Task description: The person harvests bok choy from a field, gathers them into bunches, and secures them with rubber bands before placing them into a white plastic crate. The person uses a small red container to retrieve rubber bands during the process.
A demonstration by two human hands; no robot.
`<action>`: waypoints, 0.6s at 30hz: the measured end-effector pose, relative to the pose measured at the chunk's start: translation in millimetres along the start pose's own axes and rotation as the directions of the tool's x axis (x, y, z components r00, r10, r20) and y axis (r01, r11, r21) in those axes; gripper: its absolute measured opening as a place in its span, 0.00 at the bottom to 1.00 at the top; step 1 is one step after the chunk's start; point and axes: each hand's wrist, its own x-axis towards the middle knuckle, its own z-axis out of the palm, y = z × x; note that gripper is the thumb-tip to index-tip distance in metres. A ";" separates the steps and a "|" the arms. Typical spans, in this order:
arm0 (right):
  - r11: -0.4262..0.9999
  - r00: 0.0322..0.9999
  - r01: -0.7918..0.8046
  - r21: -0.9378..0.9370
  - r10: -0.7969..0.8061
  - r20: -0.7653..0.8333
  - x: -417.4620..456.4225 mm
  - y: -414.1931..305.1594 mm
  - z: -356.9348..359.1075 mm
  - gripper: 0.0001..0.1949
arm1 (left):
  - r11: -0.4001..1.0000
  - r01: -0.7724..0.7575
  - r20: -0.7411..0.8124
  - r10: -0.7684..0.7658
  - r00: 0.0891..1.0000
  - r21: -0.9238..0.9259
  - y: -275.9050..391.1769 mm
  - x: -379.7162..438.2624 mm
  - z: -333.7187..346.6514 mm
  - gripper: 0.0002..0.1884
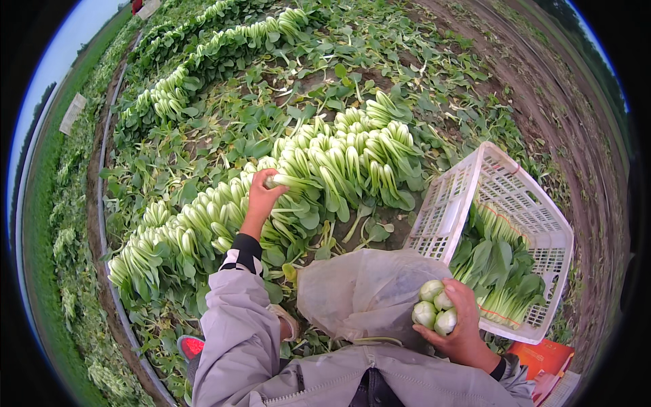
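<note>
My left hand [263, 196] pinches the pale base of one bok choy head [292, 181] at the near side of a long heap of bok choy [333, 155] on the ground. The leaves of that head still lie against the heap. In my right hand [463, 325] is a cluster of several bok choy heads [435, 308], white-green butts facing up and their leaves hidden below. Just right of that hand, a white plastic crate [450, 208] stands tilted, holding bok choy bundles [503, 269] tied with orange-red bands.
A translucent plastic sheet [366, 292] covers my lap. More bok choy rows [239, 38] lie farther off, among loose leaves and soil. A grey hose or pipe [104, 168] runs along the left. Red-orange packaging [541, 358] sits below the crate, and another crate [74, 113] lies far left.
</note>
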 end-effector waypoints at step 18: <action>0.974 0.994 0.051 0.222 -0.071 0.080 -12.3 -22.5 -26.6 0.43 | 0.911 0.090 0.549 0.162 0.820 -0.403 239.2 -289.3 93.7 0.34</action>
